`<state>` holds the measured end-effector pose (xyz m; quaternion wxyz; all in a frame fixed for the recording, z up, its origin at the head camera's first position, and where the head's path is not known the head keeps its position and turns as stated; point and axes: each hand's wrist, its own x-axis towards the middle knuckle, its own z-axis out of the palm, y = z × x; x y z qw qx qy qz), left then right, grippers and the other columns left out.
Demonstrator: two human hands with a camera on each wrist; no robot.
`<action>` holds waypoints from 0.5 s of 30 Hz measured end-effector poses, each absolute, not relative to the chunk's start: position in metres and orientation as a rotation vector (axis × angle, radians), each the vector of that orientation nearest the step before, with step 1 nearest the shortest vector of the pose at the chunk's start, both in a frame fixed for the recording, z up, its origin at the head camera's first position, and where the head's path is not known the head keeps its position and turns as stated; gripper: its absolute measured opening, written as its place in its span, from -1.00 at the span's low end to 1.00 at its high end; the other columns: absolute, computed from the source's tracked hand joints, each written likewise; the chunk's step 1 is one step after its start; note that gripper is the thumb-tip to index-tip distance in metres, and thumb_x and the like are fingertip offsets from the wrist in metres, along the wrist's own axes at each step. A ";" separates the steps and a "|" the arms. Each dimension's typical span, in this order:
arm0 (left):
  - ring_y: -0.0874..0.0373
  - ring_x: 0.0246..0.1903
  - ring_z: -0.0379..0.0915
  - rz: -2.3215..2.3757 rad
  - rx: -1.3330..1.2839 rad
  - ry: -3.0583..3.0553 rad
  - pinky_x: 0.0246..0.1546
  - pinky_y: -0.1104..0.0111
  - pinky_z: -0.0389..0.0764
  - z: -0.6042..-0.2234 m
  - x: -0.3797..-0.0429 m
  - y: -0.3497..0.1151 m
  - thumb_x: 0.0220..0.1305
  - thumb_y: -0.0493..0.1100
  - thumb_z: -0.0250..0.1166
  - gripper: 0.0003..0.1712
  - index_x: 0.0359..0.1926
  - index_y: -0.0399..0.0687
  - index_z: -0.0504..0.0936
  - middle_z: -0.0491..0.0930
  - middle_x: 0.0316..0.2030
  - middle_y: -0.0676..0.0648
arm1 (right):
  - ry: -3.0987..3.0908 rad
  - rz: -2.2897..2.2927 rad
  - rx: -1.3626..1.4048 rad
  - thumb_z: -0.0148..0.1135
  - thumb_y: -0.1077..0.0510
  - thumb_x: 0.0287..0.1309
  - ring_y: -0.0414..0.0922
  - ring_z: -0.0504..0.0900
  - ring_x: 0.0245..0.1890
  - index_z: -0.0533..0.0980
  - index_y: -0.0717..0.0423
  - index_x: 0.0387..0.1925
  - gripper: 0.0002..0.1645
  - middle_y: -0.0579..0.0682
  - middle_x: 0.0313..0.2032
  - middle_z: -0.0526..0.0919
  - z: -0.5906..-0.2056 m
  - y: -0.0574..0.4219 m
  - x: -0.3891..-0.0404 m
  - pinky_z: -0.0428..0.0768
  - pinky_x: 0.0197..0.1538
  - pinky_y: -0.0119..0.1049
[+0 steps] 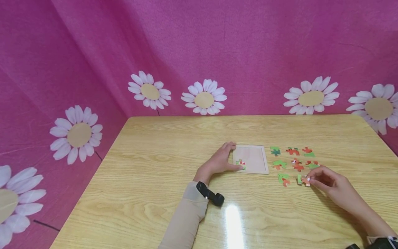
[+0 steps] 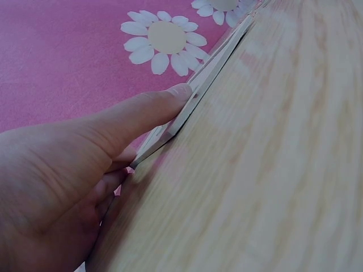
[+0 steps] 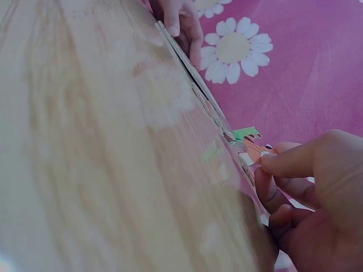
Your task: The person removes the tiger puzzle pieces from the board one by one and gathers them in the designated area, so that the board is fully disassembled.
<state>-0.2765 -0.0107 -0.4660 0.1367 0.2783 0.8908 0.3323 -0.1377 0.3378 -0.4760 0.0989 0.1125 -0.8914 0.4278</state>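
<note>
A square wooden puzzle tray (image 1: 257, 171) lies on the table with one green, red and white puzzle piece (image 1: 239, 162) in its near left corner. My left hand (image 1: 221, 159) holds the tray by its left side, thumb on the near rim (image 2: 180, 116) and fingers at the far left corner. Between thumb and fingertips, my right hand (image 1: 334, 183) pinches a green and orange jigsaw piece (image 1: 304, 180). The right wrist view shows this jigsaw piece (image 3: 252, 146) tilted up from the tabletop, its right end covered by the fingertips.
Several loose jigsaw pieces lie in rough rows right of the tray, among them a green and teal piece (image 1: 275, 150), a red piece (image 1: 297, 165) and a green and orange piece (image 1: 283, 179). The wooden table (image 1: 149, 155) meets a pink daisy-print cloth (image 1: 248, 52) behind.
</note>
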 end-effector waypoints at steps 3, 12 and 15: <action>0.07 0.51 0.03 0.966 0.804 2.576 0.54 0.32 0.10 -0.466 -0.277 -0.011 0.10 0.08 0.47 0.00 0.44 -0.15 0.18 0.09 0.50 -0.05 | -2.645 1.263 0.322 0.22 0.40 0.21 -0.50 0.55 -0.32 0.54 0.22 -0.18 -0.85 -0.40 -0.30 0.61 -0.477 0.339 -0.139 0.49 -0.30 -0.70; 0.07 0.51 0.03 0.966 0.812 2.580 0.54 0.32 0.09 -0.466 -0.277 -0.011 0.09 0.08 0.47 0.00 0.44 -0.14 0.18 0.09 0.51 -0.05 | -2.679 1.187 0.290 0.23 0.35 0.23 -0.48 0.50 -0.35 0.55 0.14 -0.19 -0.87 -0.39 -0.34 0.60 -0.478 0.339 -0.139 0.43 -0.33 -0.67; 0.07 0.51 0.03 0.965 0.812 2.576 0.54 0.32 0.09 -0.466 -0.277 -0.012 0.10 0.07 0.47 0.00 0.44 -0.13 0.18 0.09 0.51 -0.05 | -2.694 1.159 0.286 0.24 0.31 0.24 -0.50 0.48 -0.32 0.55 0.09 -0.19 -0.88 -0.38 -0.33 0.60 -0.479 0.338 -0.138 0.41 -0.29 -0.71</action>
